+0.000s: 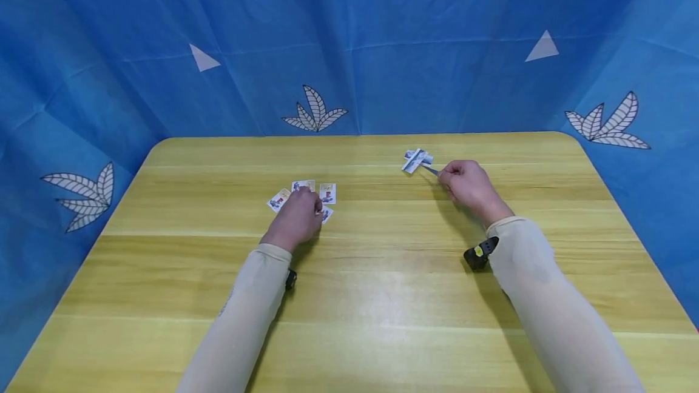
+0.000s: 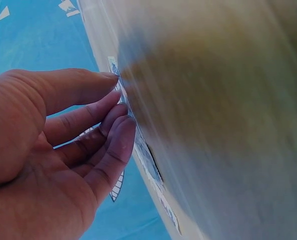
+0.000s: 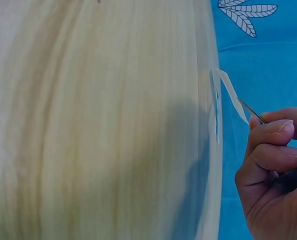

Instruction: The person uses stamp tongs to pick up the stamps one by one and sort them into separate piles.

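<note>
Blue cloth [image 1: 409, 77] hangs behind the wooden table [image 1: 382, 284] and along its left and right edges, printed with leaves [image 1: 315, 105] and triangles [image 1: 543, 48].

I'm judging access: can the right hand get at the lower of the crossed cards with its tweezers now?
Probably not freely: the right hand holds tweezers that seem to grip the upper card, which crosses over the lower card, whose ends do stick out.
</note>
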Tool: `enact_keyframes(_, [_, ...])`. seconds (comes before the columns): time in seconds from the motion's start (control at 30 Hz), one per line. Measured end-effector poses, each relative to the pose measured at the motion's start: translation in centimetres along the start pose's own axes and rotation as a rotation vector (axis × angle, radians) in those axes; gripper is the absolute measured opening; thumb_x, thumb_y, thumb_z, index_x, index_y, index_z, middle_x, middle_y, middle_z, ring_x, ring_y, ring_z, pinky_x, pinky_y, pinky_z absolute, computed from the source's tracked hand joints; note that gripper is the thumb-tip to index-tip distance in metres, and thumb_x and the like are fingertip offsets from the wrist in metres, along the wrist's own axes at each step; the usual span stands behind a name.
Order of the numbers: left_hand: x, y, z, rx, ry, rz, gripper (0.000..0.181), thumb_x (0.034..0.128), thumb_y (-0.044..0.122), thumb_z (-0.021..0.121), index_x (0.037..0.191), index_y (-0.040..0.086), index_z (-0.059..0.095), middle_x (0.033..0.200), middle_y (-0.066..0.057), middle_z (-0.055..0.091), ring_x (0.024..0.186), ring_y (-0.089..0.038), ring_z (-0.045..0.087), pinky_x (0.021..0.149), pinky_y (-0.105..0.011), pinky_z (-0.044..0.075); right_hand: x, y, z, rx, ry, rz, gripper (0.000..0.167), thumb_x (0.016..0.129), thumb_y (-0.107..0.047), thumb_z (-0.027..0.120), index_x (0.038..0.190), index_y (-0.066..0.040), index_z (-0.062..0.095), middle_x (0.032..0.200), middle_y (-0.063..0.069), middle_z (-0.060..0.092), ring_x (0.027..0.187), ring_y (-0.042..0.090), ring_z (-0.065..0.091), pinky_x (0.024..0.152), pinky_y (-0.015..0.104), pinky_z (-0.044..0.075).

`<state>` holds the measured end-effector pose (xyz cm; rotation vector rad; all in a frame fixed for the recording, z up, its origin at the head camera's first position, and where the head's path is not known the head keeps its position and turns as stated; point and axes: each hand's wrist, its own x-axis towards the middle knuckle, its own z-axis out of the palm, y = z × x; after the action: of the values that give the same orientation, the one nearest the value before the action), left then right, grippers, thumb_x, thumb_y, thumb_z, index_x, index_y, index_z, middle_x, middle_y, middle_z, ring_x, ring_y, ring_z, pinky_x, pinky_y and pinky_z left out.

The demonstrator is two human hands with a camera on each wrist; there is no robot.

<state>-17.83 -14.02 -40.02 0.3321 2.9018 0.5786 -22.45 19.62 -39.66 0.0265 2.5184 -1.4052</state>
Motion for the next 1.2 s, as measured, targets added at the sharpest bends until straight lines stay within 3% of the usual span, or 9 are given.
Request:
enact_keyframes(0.3, [0.1, 0.0, 0.0, -0.01, -0.007, -0.015, 0.007, 0.0896, 0.001, 0.063, 0.093, -0.003, 0.067, 0.098, -0.014, 0.056, 0.093, -0.029, 0.054, 0.084, -0.038, 0.05, 0.5, 0.1, 0.1, 0.024, 0.007, 0.016, 0.027, 0.1, -0.014, 0.047, 0.11, 0.008, 0.059, 0.07, 0.008, 0.05, 0.057, 0.017, 0.045, 0.052, 0.03, 0.039])
enact_keyframes(0.57, [0.2, 0.0, 0.1, 0.036, 0.015, 0.024, 0.005, 0.0878, 0.001, 0.062, 0.086, -0.003, 0.065, 0.092, -0.013, 0.055, 0.092, -0.03, 0.054, 0.086, -0.039, 0.047, 0.6, 0.2, -0.1, 0.022, 0.014, 0.012, 0.027, 0.1, -0.013, 0.047, 0.11, 0.008, 0.059, 0.069, 0.007, 0.05, 0.057, 0.017, 0.046, 0.053, 0.03, 0.04])
enact_keyframes(1.0, [0.1, 0.2, -0.1, 0.043, 0.002, 0.007, 0.004, 0.089, 0.001, 0.063, 0.086, -0.001, 0.064, 0.093, -0.014, 0.054, 0.091, -0.029, 0.053, 0.083, -0.038, 0.049, 1.0, 0.2, -0.5, -0.035, 0.005, 0.015, 0.024, 0.099, -0.014, 0.049, 0.105, 0.007, 0.06, 0.062, 0.003, 0.049, 0.054, 0.018, 0.047, 0.055, 0.032, 0.038])
enact_keyframes(1.2, [0.1, 0.1, -0.1, 0.04, -0.001, 0.015, 0.004, 0.0885, 0.002, 0.063, 0.086, -0.001, 0.064, 0.092, -0.013, 0.054, 0.09, -0.029, 0.053, 0.084, -0.038, 0.048, 1.2, 0.4, -0.5, -0.003, -0.001, 0.06, 0.023, 0.098, -0.013, 0.05, 0.102, 0.008, 0.06, 0.072, 0.006, 0.054, 0.054, 0.017, 0.049, 0.054, 0.03, 0.039])
